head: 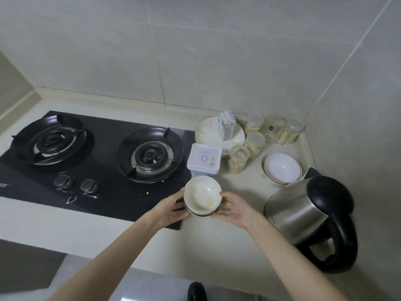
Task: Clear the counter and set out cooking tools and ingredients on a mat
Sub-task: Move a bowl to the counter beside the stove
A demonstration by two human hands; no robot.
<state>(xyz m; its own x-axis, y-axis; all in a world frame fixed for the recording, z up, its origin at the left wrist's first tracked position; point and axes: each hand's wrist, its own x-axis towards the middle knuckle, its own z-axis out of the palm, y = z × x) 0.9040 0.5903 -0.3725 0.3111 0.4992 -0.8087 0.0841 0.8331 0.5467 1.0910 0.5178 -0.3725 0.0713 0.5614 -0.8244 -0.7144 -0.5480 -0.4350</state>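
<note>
Both hands grip a small bowl stack (202, 196) from opposite sides. The left hand (171, 210) curls round its left wall with the thumb up near the rim, and the right hand (234, 210) mirrors it on the right, fingers wrapped under the lower bowl. The top bowl is white with pale smears inside; the one beneath shows a dark band. The stack sits over the seam where the right front corner of the black hob (104, 192) meets the pale counter (238, 246). Whether it rests there or is lifted cannot be told. Just behind it stands a white box (204, 158) with a blue ring on its lid. Behind the box is a pile of plates (206, 131), with a small carton (226, 127) upright on top. To the right of the plates, several clear jars (238, 158) cluster into the corner, some part full of pale flakes. Nearer the front, right of the jars, two more bowls (281, 167) are nested, white with a reddish rim line. A steel kettle (299, 211) with a black lid and handle stands at the right, near the right hand but apart from it.
</note>
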